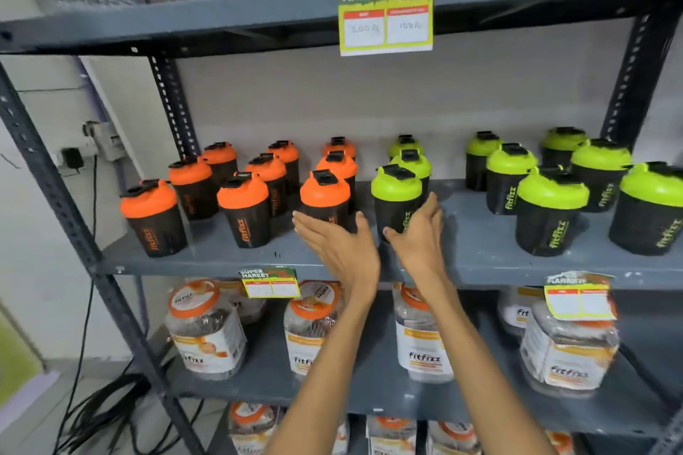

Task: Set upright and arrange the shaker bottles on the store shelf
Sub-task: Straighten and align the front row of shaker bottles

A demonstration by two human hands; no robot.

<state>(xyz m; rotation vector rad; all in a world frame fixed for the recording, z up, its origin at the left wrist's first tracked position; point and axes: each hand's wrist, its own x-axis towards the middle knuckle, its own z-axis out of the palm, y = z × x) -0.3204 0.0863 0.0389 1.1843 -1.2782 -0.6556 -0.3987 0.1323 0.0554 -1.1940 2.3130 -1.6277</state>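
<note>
Several black shaker bottles stand upright on the grey middle shelf. Orange-lidded ones fill the left half in rows, green-lidded ones the right half. My left hand is open, fingers stretched toward the base of the front orange-lidded bottle. My right hand is open and cupped against the lower part of the front green-lidded bottle, without closing on it. Nothing is held in either hand.
A price tag hangs from the upper shelf edge. Clear jars with orange lids fill the lower shelves, and wrapped jars stand above. Slotted metal uprights frame the rack. Black cables lie on the floor at left.
</note>
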